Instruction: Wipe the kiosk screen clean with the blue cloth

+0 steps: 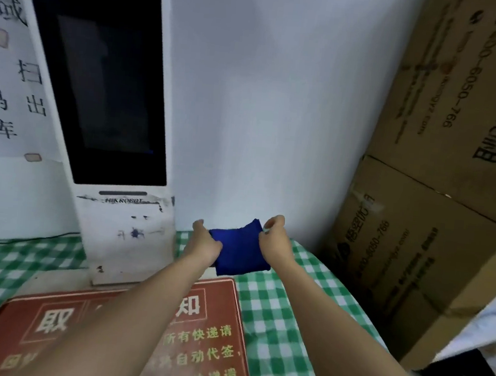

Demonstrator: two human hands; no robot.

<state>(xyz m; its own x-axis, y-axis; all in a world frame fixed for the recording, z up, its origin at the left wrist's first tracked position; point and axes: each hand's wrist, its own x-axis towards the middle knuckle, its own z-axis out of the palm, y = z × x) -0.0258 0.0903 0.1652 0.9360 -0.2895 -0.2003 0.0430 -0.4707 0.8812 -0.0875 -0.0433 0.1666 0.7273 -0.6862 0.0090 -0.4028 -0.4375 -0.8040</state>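
We stand at a desk (281, 327) covered in a green and white checked cloth, set into the corner of a room with plain pale walls. At the far left rises the white kiosk (127, 230), a tall slab leaning slightly, its lower casing scuffed and marked with dark smudges; its kiosk screen (99, 82) is a dark, glossy rectangle with rounded corners, unlit. To the left of it a paper notice (6, 73) with large black characters is taped to the wall. Flat on the desk near us lies a red sign (210, 351) with white and yellow lettering, its surface worn, partly hidden beneath our left forearm. At the right, brown cardboard boxes (456, 147) are stacked high against the wall, their corrugated faces printed in black and crowding the desk's right edge. Between kiosk and boxes the desk is open, and there we hold the blue cloth (239, 249), a thick folded square of deep blue fabric, just above the checked surface. Our left hand (203, 241) grips its left edge with closed fingers, and our right hand (273, 238) pinches its upper right corner. The cloth is to the right of the kiosk's base, well below the screen.
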